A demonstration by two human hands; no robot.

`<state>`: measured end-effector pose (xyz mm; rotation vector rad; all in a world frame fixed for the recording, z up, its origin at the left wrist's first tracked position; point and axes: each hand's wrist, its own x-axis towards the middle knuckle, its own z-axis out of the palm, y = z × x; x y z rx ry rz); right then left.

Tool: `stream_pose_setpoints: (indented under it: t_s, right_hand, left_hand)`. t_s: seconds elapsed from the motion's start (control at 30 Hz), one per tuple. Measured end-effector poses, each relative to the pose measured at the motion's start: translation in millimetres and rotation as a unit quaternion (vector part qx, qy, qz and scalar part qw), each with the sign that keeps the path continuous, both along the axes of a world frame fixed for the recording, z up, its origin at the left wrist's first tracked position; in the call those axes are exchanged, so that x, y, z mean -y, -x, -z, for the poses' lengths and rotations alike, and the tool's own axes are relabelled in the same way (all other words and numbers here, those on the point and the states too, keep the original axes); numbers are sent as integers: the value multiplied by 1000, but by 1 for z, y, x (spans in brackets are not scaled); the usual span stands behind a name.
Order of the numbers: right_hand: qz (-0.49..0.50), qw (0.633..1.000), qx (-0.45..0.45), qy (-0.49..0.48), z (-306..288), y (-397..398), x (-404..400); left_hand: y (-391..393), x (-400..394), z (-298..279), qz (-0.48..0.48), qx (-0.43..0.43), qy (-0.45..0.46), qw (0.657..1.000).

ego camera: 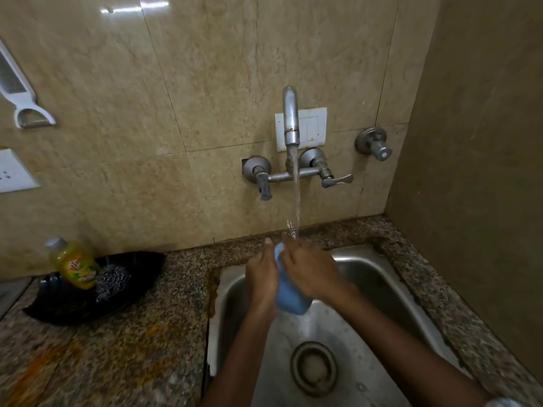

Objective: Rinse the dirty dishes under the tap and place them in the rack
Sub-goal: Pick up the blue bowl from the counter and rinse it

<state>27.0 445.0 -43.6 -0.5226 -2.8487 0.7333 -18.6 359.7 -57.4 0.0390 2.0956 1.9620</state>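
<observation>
A light blue cup is held over the steel sink, tilted with its rim up toward the wall. My left hand grips its left side. My right hand wraps over its top and right side. Water runs from the wall tap in a thin stream and lands on my right hand's fingers at the cup's rim. Most of the cup is hidden between my two hands. No rack is in view.
A black dish on the granite counter at the left holds a yellow soap bottle and a steel scrubber. The sink drain lies below my arms. A white grater hangs on the left wall. A side wall closes the right.
</observation>
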Motion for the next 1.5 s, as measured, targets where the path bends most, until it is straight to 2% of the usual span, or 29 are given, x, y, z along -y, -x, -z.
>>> stream_pose_setpoints:
  t_s: [0.03, 0.07, 0.13, 0.17, 0.27, 0.33, 0.37, 0.4, 0.43, 0.47, 0.53, 0.6, 0.77, 0.9, 0.97, 1.03, 1.13, 1.2, 1.27, 1.3, 1.37, 1.43, 1.47, 1.5]
  right_hand:
    - [46, 991, 23, 123, -5, 1, -10]
    - [89, 958, 51, 266, -10, 2, -22]
    - [137, 836, 76, 526, -13, -8, -39]
    - [147, 794, 76, 585, -14, -12, -42]
    - [125, 748, 42, 651, -4, -24, -48]
    - [114, 703, 8, 702, 6, -28, -50]
    - [108, 683, -10, 722, 10, -28, -52]
    - [99, 662, -29, 742, 14, -28, -53]
    - [91, 641, -48, 761, 16, -28, -52]
    - [79, 615, -70, 782, 16, -27, -49]
    - [49, 568, -112, 814, 14, -22, -44]
    - [27, 548, -142, 824, 9, -18, -39]
    - [42, 567, -153, 808, 0, -5, -30]
    - [96, 575, -166, 796, -5, 8, -30]
    - [111, 611, -164, 766, -9, 10, -32]
    - [114, 680, -155, 708, -14, 11, -33]
    - [95, 819, -122, 553, -24, 12, -11]
    - [55, 884, -98, 454, -22, 11, 10]
    - [-15, 923, -83, 376, -12, 4, 20]
    - [-76, 945, -52, 314, -7, -3, 17]
    - [-192, 977, 27, 91, 5, -18, 2]
    - [-221, 964, 72, -128, 10, -29, -11]
    - [-211, 962, 69, -161, 11, -30, -13]
    - [-197, 969, 42, -144, 10, -29, -10]
  left_hand:
    - [-1, 2, -1, 3, -9, -2, 1000]
    - [-4, 2, -1, 6, -6, -13, 1000]
    - [-6, 3, -5, 2, 22, -38, 999]
    - [-6, 5, -5, -7, 45, -49, 998]
    - [0, 14, 0, -16, 128, -100, 987]
    - [-4, 4, 0, -24, 190, -149, 970]
    - [-1, -2, 6, -65, 186, -192, 961]
    - [5, -9, 16, -147, 170, -229, 947]
    - [11, -14, 20, -199, 164, -230, 938]
    - [14, -12, 21, -169, 200, -239, 935]
    - [11, -8, 19, -35, 301, -261, 917]
    - [10, -3, 23, -16, 318, -262, 911]
    - [5, -10, 18, -42, 411, -306, 858]
    - [12, -11, 18, -44, 430, -280, 858]
    - [12, -10, 19, -34, 418, -271, 866]
    - [12, -9, 20, -21, 392, -297, 870]
    - [1, -11, 4, 41, 330, -314, 889]
    - [-10, -18, -4, 83, 263, -301, 913]
    - [-13, -18, -7, 88, 227, -308, 920]
    - [-10, -12, -9, 78, 256, -301, 915]
    - [7, 5, -7, 85, 354, -299, 882]
    - [19, 19, -5, 137, 408, -307, 849]
    - [21, 23, -2, 153, 408, -316, 843]
    - [18, 23, 1, 157, 397, -334, 841]
